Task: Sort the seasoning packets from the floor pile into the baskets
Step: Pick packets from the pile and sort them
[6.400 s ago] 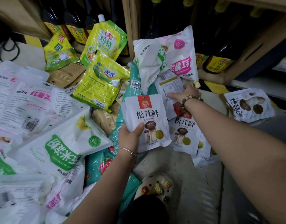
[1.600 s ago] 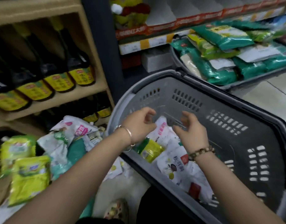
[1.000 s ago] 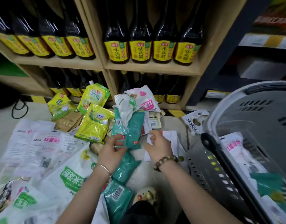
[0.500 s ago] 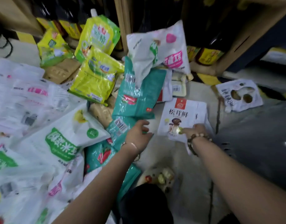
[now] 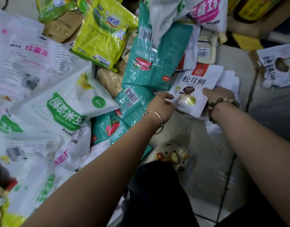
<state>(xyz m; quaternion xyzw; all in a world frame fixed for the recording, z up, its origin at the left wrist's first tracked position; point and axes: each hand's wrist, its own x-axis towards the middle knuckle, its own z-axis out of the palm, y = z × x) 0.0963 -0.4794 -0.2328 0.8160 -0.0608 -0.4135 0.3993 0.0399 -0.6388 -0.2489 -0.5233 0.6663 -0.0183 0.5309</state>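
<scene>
Left hand [image 5: 160, 106] pinches the left edge of the white mushroom seasoning packet [image 5: 194, 86], centre-right of frame. Right hand [image 5: 221, 94] grips its right edge, thumb on top. Both forearms reach low over the floor [image 5: 206, 161]. Teal packets [image 5: 149, 63] and many others lie unsorted to the left. No basket in view; sorting judged far from complete.

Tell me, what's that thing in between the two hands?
A white mushroom packet lies between the left hand and the right hand. Each hand holds one edge of it. The head view shows this.
</scene>
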